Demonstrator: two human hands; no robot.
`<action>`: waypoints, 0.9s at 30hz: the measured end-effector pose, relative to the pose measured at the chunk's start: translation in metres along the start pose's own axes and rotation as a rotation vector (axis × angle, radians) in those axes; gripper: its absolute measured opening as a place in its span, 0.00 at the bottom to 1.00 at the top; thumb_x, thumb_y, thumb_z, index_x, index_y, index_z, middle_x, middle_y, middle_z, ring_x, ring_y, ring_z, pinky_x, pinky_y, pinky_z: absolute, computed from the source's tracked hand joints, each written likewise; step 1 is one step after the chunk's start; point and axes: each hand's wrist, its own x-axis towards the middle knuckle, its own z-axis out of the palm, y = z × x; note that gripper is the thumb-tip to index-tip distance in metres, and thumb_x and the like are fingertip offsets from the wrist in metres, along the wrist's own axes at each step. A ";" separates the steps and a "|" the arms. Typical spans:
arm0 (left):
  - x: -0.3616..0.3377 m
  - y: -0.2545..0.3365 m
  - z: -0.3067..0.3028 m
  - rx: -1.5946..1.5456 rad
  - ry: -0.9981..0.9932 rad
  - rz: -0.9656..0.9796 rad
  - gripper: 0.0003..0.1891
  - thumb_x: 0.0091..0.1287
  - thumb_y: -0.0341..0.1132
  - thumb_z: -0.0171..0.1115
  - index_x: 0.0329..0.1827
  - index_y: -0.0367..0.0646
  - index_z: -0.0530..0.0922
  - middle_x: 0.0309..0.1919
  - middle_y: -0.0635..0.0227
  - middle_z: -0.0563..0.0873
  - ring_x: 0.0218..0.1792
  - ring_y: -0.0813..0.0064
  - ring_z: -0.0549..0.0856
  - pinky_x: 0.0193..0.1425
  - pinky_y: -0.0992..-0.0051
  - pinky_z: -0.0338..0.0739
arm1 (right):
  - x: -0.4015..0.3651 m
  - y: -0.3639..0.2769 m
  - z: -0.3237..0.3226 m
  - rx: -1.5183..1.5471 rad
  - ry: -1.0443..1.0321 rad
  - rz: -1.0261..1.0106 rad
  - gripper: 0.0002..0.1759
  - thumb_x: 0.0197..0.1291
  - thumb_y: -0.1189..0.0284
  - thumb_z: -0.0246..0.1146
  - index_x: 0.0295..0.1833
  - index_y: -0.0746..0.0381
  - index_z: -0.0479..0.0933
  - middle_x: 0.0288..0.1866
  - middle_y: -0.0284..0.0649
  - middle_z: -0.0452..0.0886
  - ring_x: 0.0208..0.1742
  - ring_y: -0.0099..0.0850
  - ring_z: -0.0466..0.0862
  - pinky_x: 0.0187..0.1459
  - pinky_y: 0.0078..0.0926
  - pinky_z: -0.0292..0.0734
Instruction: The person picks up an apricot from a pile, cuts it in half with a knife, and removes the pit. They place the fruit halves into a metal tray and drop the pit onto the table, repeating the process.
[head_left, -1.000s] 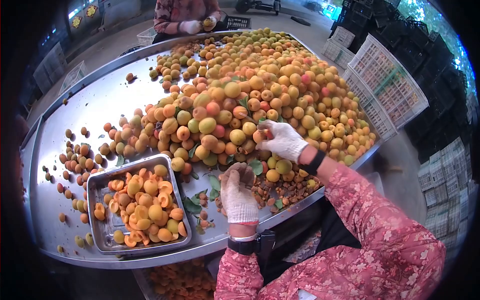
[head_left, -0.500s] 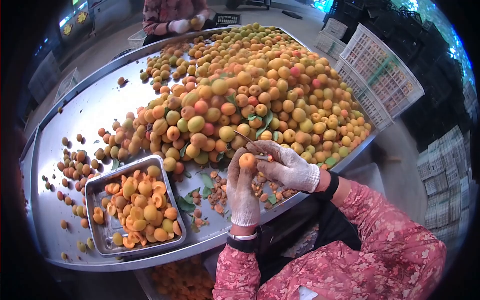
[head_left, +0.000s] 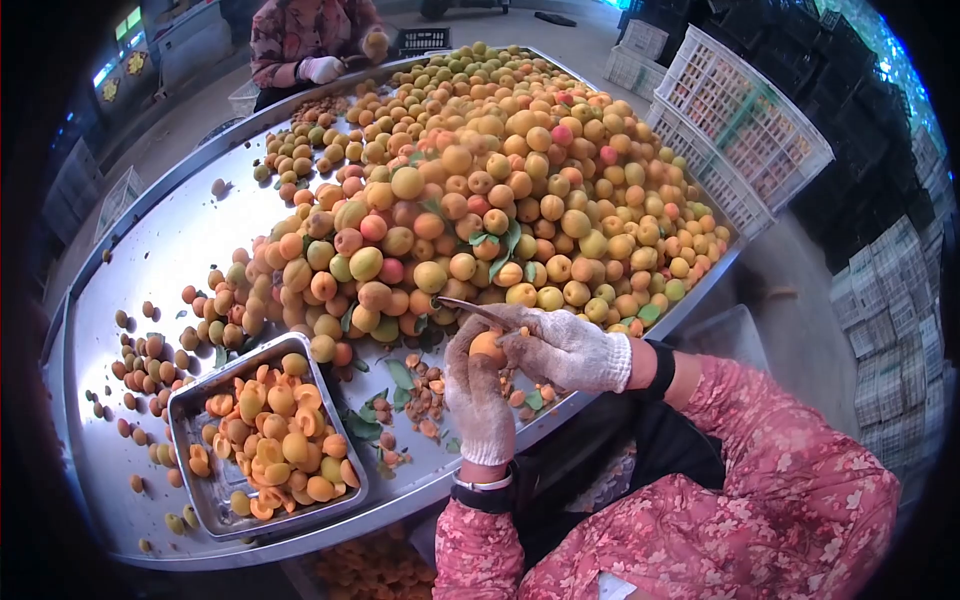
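My left hand (head_left: 480, 405), in a stained white glove, is closed around an orange apricot (head_left: 487, 348). My right hand (head_left: 575, 350), gloved too, grips a thin curved knife (head_left: 470, 308) whose tip points left, above the apricot. The right fingertips are right at the fruit and partly hide it. Just beyond both hands rises a large heap of whole apricots (head_left: 540, 190) with some leaves. Pits and scraps (head_left: 428, 392) lie on the metal table (head_left: 120, 260) beside my left hand. A metal tray (head_left: 216, 490) at the left contains halved and whole apricots.
Across the table, another person (head_left: 315, 45) in a floral top works with gloved hands. White crates (head_left: 745, 115) stand beyond the table's right edge, with more stacked crates (head_left: 890, 350) farther right. Below the near edge sits a container of apricot pieces (head_left: 375, 562).
The knife has swung left over the apricot, and my right fingers have come in against the fruit. The other person's hands have moved apart. The whole view has shifted slightly.
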 end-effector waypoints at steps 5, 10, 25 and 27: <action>-0.006 -0.005 0.002 0.063 0.062 -0.008 0.26 0.76 0.53 0.42 0.56 0.36 0.74 0.47 0.63 0.80 0.47 0.74 0.80 0.53 0.75 0.74 | 0.000 0.021 0.015 -0.084 0.120 -0.226 0.27 0.72 0.59 0.51 0.66 0.68 0.64 0.38 0.51 0.82 0.40 0.35 0.85 0.43 0.27 0.77; -0.007 -0.017 -0.002 0.129 0.116 0.063 0.26 0.76 0.53 0.44 0.50 0.34 0.76 0.44 0.59 0.81 0.45 0.68 0.81 0.53 0.70 0.74 | -0.005 0.012 0.017 -0.092 0.027 0.004 0.25 0.72 0.61 0.52 0.65 0.68 0.64 0.36 0.51 0.81 0.39 0.34 0.85 0.41 0.28 0.77; 0.001 -0.002 -0.004 0.549 0.137 0.349 0.20 0.74 0.45 0.48 0.48 0.35 0.77 0.38 0.55 0.81 0.41 0.58 0.81 0.49 0.64 0.73 | -0.004 0.006 0.022 0.018 0.118 0.192 0.25 0.72 0.58 0.51 0.62 0.68 0.66 0.28 0.44 0.80 0.27 0.27 0.81 0.31 0.26 0.76; 0.001 -0.004 -0.005 0.567 0.145 0.393 0.18 0.73 0.44 0.51 0.48 0.35 0.77 0.36 0.53 0.81 0.39 0.52 0.81 0.46 0.61 0.73 | -0.006 0.027 0.030 -0.037 0.211 0.015 0.25 0.72 0.57 0.51 0.60 0.69 0.68 0.22 0.41 0.77 0.20 0.28 0.77 0.28 0.25 0.75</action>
